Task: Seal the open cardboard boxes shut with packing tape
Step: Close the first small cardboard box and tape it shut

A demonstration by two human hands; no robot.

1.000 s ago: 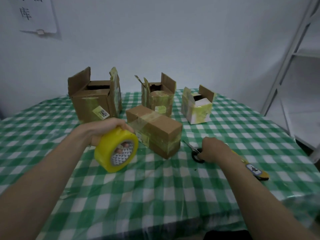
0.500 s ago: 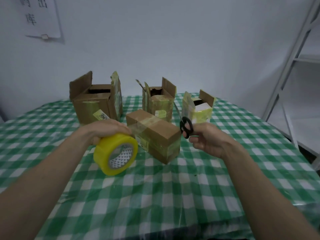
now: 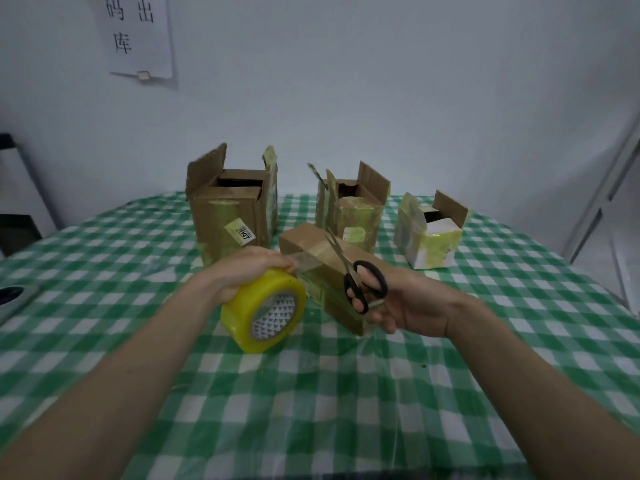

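Note:
My left hand [image 3: 244, 273] grips a yellow roll of packing tape [image 3: 265, 310] just above the table; a clear strip of tape runs from it onto a closed brown box [image 3: 308, 242] lying in the middle. My right hand [image 3: 398, 306] holds black-handled scissors [image 3: 360, 282] with fingers through the loops, blades pointing up and left over that box. Behind stand three boxes with flaps up: a large brown one [image 3: 230, 216] on the left, a mid-sized one [image 3: 353, 209] in the centre, and a small white-and-yellow one [image 3: 429, 233] on the right.
The table carries a green-and-white checked cloth [image 3: 311, 393] under clear plastic. A dark object [image 3: 10, 296] lies at the left edge. A white metal shelf frame [image 3: 609, 188] stands at the right, and a paper sign [image 3: 136, 36] hangs on the wall.
My right hand picked the scissors up from the table and brought them in over the closed box. My left hand kept the tape roll beside that box.

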